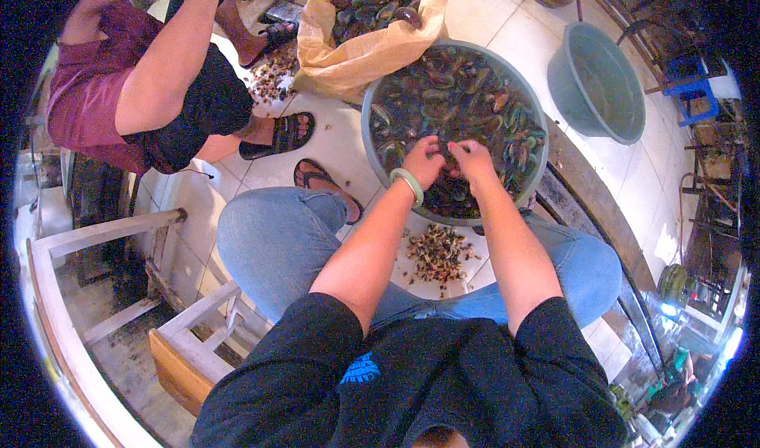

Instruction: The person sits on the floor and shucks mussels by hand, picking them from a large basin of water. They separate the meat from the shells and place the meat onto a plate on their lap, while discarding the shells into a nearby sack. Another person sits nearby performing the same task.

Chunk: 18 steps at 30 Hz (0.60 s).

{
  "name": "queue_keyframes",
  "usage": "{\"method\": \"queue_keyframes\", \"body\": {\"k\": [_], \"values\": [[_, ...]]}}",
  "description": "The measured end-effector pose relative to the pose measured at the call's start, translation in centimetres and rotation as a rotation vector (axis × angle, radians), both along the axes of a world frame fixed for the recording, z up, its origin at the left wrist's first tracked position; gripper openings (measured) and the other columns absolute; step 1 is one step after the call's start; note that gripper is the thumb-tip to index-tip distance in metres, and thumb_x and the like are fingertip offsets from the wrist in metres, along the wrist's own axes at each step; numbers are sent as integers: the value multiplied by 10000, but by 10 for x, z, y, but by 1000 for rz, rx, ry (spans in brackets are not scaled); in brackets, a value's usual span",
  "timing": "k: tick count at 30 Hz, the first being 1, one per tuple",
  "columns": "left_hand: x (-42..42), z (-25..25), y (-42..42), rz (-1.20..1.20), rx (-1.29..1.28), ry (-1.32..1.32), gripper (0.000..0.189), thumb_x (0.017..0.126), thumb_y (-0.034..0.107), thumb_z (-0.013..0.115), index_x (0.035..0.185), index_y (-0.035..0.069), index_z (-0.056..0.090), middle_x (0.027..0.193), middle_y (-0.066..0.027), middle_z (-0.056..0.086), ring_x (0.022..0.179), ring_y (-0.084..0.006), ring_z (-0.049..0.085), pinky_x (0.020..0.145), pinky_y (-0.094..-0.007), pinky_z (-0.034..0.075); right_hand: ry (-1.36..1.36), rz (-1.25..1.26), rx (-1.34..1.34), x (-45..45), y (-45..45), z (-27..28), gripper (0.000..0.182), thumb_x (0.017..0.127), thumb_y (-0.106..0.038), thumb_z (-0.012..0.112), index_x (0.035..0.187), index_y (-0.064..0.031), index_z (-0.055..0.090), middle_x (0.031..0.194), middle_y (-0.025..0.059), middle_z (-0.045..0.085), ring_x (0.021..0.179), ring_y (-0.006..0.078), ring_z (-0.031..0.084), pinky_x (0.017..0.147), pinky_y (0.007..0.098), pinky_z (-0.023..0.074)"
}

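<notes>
Before me stands a round grey plastic tub (366, 128) filled with dark green mussels (457, 86). Both of my hands are over its near half, close together, fingers bent inward. My left hand (424, 162), below a pale green bangle (408, 185), is curled at a dark mussel (449, 156), which is hard to tell from the shells behind it. From the other side my right hand (472, 158), a red nail showing, reaches to the same spot. Its fingertips are partly hidden, so its hold is unclear.
An orange woven sack (368, 62) of mussels leans at the tub's far side. Scraps (440, 255) lie on the tiles between my legs. Another grey tub (594, 86) stands right. A seated person (178, 92) is at left, near a white wooden frame (107, 234).
</notes>
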<state>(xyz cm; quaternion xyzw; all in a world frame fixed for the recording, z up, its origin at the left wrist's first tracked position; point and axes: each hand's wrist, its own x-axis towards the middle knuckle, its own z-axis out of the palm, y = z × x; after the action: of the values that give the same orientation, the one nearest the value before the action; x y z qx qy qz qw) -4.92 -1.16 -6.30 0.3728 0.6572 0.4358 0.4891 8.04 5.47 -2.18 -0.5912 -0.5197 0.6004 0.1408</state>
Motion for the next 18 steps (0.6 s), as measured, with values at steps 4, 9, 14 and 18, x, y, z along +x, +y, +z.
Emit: {"method": "queue_keyframes", "body": {"k": [4, 9, 14, 18], "values": [[-39, -61, -11, 156, -80, -142, 437, 786, 209, 588, 1184, 99, 444, 1064, -68, 547, 941, -199, 522, 730, -380, 476, 497, -90, -83, -55, 41, 83, 468, 825, -324, 615, 1133, -3, 470, 1037, 108, 552, 867, 229, 586, 729, 317, 500], [-23, -36, -9, 91, -69, -18, 383, 852, 253, 526, 1164, 36, 477, 1026, -84, 566, 891, -182, 540, 772, -306, 441, 577, -119, 188, -55, 78, 123, 382, 860, -264, 563, 1126, -5, 470, 1074, 156, 547, 931, 223, 588, 761, 326, 493], [-13, -17, -6, 266, -192, -254, 409, 866, 268, 509, 1172, -1, 480, 1110, -125, 565, 1009, -214, 540, 864, -300, 413, -745, 648, 594, 9, 44, 27, 288, 773, -280, 619, 877, -15, 572, 793, 197, 612, 803, 355, 601, 738, 430, 482], [-20, -44, -13, -10, -22, 151, 411, 863, 263, 517, 1165, -14, 486, 1121, -145, 567, 1048, -225, 532, 896, -311, 399, -841, 571, 458, 20, -13, 7, 457, 740, -294, 652, 1034, -6, 452, 994, 227, 572, 935, 369, 562, 812, 434, 453]]}}
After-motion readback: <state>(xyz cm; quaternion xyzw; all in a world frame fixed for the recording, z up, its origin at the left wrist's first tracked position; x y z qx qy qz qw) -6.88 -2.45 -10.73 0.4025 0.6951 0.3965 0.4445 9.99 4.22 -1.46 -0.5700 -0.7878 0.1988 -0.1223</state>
